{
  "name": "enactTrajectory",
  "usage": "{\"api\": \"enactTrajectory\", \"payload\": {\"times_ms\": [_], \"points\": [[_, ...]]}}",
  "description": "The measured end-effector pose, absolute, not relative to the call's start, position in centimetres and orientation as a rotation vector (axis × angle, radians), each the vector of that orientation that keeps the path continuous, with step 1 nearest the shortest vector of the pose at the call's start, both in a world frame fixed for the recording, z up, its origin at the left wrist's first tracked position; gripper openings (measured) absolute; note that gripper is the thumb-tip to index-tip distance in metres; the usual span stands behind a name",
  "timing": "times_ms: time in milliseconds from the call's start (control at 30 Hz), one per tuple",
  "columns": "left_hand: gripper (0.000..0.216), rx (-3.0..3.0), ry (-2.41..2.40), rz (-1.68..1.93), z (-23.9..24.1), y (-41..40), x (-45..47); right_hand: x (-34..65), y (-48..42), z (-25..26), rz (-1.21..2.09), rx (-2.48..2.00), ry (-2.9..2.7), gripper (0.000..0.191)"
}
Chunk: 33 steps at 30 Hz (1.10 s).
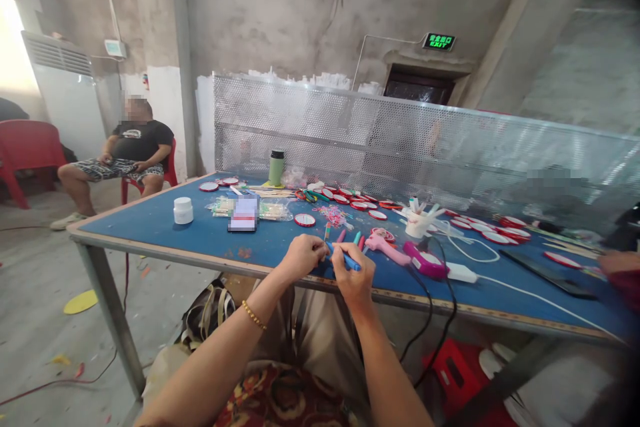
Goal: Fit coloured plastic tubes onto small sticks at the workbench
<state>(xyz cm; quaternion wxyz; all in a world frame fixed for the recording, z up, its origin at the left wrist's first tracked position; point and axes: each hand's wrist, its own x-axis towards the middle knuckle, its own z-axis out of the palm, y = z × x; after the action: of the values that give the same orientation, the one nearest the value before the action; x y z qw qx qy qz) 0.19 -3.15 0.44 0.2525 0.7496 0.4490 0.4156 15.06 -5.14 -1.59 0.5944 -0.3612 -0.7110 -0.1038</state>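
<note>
My right hand (pixel 354 273) is closed around a blue pen (pixel 353 265), which points left toward my other hand. My left hand (pixel 306 255) has its fingers pinched together right beside the pen tip; whatever lies between them is too small to make out. A small green and orange piece (pixel 327 231) shows just behind the fingertips. Close beyond my hands lie a pink pen (pixel 341 236), a teal pen (pixel 357 238) and a pink tool with a curved handle (pixel 389 248). A heap of small coloured loops (pixel 334 216) sits a little farther back.
A phone (pixel 243 213) stands left on the blue table (pixel 165 233), near a white jar (pixel 183 211) and a green bottle (pixel 276 168). Several red-rimmed discs (pixel 305 220) are scattered about. Right are a white cup (pixel 416 221), a magenta power block (pixel 426 260) and cables. Another person (pixel 137 140) sits left.
</note>
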Motion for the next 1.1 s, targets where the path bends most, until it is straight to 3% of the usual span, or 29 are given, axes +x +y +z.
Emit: {"api": "enactTrajectory", "payload": {"times_ms": [1100], "points": [[0.028, 2.006, 1.197, 1.151, 0.43, -3.26, 0.18, 15.08, -5.08, -1.61, -0.267, -0.853, -1.648, 0.022]]}}
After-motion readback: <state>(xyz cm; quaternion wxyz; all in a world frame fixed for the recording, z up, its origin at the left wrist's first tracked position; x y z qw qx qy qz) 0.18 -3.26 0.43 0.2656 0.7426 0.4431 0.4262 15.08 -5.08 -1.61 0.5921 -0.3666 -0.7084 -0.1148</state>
